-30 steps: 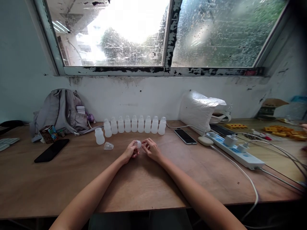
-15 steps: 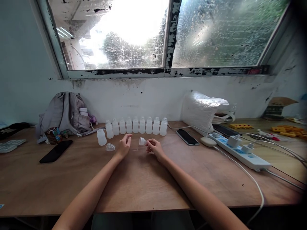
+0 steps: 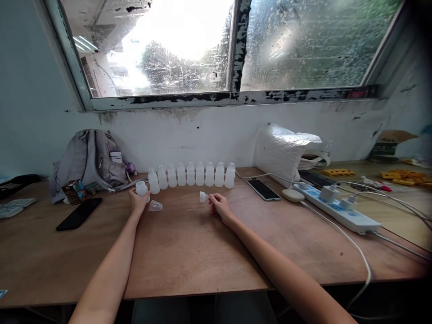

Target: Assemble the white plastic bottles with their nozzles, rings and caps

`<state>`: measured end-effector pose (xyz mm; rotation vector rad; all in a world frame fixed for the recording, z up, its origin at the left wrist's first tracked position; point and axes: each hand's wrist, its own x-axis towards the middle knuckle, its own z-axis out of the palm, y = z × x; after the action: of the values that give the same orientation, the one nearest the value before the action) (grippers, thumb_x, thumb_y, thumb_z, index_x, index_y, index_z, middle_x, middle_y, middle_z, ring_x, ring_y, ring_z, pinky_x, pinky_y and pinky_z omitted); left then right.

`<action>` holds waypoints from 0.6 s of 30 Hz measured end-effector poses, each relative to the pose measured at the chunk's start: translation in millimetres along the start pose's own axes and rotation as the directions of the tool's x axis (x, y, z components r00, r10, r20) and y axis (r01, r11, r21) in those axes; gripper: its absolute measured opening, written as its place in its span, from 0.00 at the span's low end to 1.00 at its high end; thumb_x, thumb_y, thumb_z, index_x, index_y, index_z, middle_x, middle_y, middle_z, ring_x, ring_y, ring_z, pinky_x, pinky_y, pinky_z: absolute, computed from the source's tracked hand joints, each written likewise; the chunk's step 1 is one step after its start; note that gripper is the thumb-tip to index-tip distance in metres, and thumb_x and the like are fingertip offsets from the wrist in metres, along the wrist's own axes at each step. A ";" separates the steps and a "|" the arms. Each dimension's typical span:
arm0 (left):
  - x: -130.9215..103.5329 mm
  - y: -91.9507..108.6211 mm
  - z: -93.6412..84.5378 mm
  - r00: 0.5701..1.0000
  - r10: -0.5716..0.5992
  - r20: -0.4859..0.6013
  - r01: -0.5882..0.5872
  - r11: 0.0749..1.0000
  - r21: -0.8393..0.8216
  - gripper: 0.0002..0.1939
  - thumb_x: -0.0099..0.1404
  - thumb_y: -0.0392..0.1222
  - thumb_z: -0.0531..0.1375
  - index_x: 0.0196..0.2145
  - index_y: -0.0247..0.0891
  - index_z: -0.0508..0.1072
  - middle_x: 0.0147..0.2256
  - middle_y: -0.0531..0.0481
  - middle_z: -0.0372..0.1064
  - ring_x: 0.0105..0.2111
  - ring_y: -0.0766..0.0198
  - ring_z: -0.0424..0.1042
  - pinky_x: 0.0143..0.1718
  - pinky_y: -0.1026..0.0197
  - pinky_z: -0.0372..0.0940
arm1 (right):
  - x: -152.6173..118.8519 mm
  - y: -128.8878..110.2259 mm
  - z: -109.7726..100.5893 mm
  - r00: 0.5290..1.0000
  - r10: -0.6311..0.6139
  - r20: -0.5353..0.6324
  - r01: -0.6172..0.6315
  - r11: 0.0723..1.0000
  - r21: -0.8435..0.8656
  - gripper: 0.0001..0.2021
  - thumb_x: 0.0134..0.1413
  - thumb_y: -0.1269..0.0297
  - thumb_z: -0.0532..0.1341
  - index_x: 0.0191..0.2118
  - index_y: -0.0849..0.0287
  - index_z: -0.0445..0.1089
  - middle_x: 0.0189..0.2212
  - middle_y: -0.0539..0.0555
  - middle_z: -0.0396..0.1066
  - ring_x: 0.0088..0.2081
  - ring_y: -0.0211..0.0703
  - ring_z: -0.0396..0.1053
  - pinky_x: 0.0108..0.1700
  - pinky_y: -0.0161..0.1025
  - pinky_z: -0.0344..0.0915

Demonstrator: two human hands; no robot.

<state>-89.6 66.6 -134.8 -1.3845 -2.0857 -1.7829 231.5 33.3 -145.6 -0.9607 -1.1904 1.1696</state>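
Note:
My left hand (image 3: 137, 203) is wrapped round a frosted white baby bottle (image 3: 141, 188), uncapped and upright at the left end of the row. Just to the right of that hand, a clear dome cap (image 3: 155, 206) lies on its side on the table. Between the fingertips of my right hand (image 3: 219, 206) is a bottle nipple with a white screw ring (image 3: 203, 196), held sideways by the nipple end with the ring pointing left. Behind both hands stand several capped baby bottles (image 3: 191, 174) in a line near the wall.
A dark phone (image 3: 79, 214), a small printed box (image 3: 74, 192) and a grey backpack (image 3: 91, 157) are on the left. To the right are another phone (image 3: 263, 189), a white puffy bag (image 3: 283, 153), a round white puck (image 3: 293, 195) and a power strip (image 3: 337, 210) with cables.
My left hand has moved left from the middle of the table and closed round the uncapped bottle. My right hand, still holding the nipple and ring, has shifted slightly right.

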 end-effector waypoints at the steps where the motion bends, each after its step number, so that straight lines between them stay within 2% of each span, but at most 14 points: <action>1: -0.1 1.8 -0.3 1.000 0.001 -0.006 -0.001 1.000 -0.007 0.29 0.42 0.48 0.64 0.41 0.36 0.59 0.36 0.46 0.61 0.36 0.57 0.65 0.38 0.54 0.60 | -0.2 -0.9 -0.8 1.000 0.007 0.000 -0.007 1.000 0.005 0.15 0.40 0.52 0.60 0.25 0.59 0.61 0.19 0.45 0.62 0.13 0.29 0.58 0.14 0.30 0.57; 3: -2.1 13.9 -1.9 0.999 0.028 -0.033 -0.029 0.999 -0.022 0.27 0.46 0.50 0.62 0.41 0.37 0.59 0.38 0.46 0.61 0.36 0.58 0.65 0.38 0.55 0.61 | 0.0 -2.3 -2.3 1.000 0.018 -0.001 -0.018 1.000 0.018 0.14 0.39 0.54 0.61 0.28 0.59 0.62 0.21 0.46 0.63 0.15 0.30 0.59 0.15 0.30 0.59; 5: -9.5 34.7 -2.7 0.995 0.092 -0.034 -0.095 0.993 -0.070 0.26 0.49 0.52 0.60 0.43 0.39 0.59 0.40 0.46 0.60 0.37 0.60 0.65 0.38 0.59 0.61 | 1.0 -2.2 -3.5 1.000 0.024 -0.005 -0.024 0.999 0.038 0.14 0.38 0.55 0.62 0.29 0.59 0.63 0.22 0.46 0.63 0.16 0.30 0.60 0.16 0.30 0.60; 6: -16.4 46.7 -2.0 0.990 0.143 -0.009 -0.143 0.980 -0.138 0.25 0.51 0.52 0.58 0.44 0.39 0.59 0.40 0.47 0.61 0.35 0.61 0.65 0.36 0.60 0.61 | 1.8 -1.6 -4.0 1.000 0.026 -0.008 -0.025 0.998 0.050 0.14 0.38 0.55 0.62 0.29 0.59 0.63 0.23 0.47 0.64 0.16 0.30 0.61 0.17 0.30 0.61; 8: -36.3 70.1 2.3 0.960 0.234 0.154 -0.186 0.943 -0.275 0.25 0.52 0.52 0.58 0.44 0.38 0.59 0.35 0.49 0.64 0.31 0.63 0.66 0.33 0.62 0.62 | 3.6 0.2 -4.8 0.999 0.030 -0.020 -0.028 0.997 0.075 0.14 0.38 0.56 0.62 0.29 0.59 0.64 0.24 0.47 0.64 0.17 0.30 0.61 0.18 0.31 0.62; 9: -48.4 80.1 5.5 0.930 0.284 0.233 -0.199 0.923 -0.330 0.27 0.51 0.51 0.59 0.46 0.39 0.57 0.35 0.49 0.64 0.30 0.64 0.67 0.32 0.63 0.62 | 4.5 1.1 -5.2 0.999 0.032 -0.027 -0.029 0.996 0.086 0.13 0.38 0.56 0.62 0.30 0.59 0.64 0.25 0.48 0.64 0.17 0.30 0.62 0.18 0.31 0.63; 10: -60.9 88.4 9.1 0.882 0.346 0.320 -0.212 0.897 -0.388 0.30 0.50 0.50 0.60 0.47 0.39 0.55 0.34 0.49 0.64 0.29 0.65 0.67 0.31 0.64 0.62 | 5.3 1.7 -5.8 0.999 0.033 -0.036 -0.029 0.995 0.096 0.13 0.38 0.57 0.62 0.30 0.59 0.64 0.25 0.48 0.64 0.18 0.30 0.62 0.18 0.32 0.63; 12: -83.8 99.1 15.7 0.745 0.464 0.480 -0.249 0.860 -0.445 0.27 0.49 0.47 0.61 0.45 0.39 0.57 0.34 0.50 0.66 0.31 0.64 0.68 0.32 0.64 0.62 | 6.4 2.0 -7.4 0.998 0.028 -0.056 -0.021 0.994 0.110 0.12 0.38 0.58 0.62 0.30 0.59 0.65 0.26 0.49 0.64 0.18 0.31 0.62 0.18 0.32 0.64; 14: -99.5 102.4 20.0 0.627 0.531 0.571 -0.304 0.841 -0.449 0.23 0.50 0.45 0.60 0.44 0.40 0.60 0.35 0.49 0.66 0.35 0.62 0.67 0.36 0.62 0.62 | 7.4 1.1 -9.5 0.997 0.012 -0.073 -0.003 0.993 0.116 0.12 0.38 0.59 0.62 0.30 0.59 0.65 0.26 0.49 0.64 0.19 0.31 0.63 0.19 0.32 0.64; 16: -106.6 100.7 21.8 0.566 0.560 0.604 -0.355 0.828 -0.434 0.21 0.52 0.42 0.59 0.44 0.40 0.61 0.38 0.48 0.65 0.39 0.61 0.66 0.41 0.60 0.61 | 8.5 -0.1 -11.8 0.996 -0.008 -0.087 0.018 0.993 0.116 0.12 0.37 0.60 0.62 0.30 0.59 0.65 0.26 0.49 0.64 0.20 0.32 0.63 0.19 0.32 0.64; 18: -107.2 96.7 22.2 0.548 0.569 0.613 -0.381 0.822 -0.422 0.21 0.52 0.40 0.58 0.45 0.40 0.63 0.41 0.47 0.63 0.41 0.60 0.65 0.43 0.59 0.60 | 9.9 -0.8 -14.0 0.995 -0.026 -0.100 0.037 0.993 0.115 0.12 0.37 0.60 0.62 0.30 0.59 0.64 0.25 0.49 0.64 0.20 0.32 0.63 0.19 0.32 0.64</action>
<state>47.3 16.0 -129.8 -2.7702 -1.4135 -1.3817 245.4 43.5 -145.2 -0.8976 -1.0439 1.1408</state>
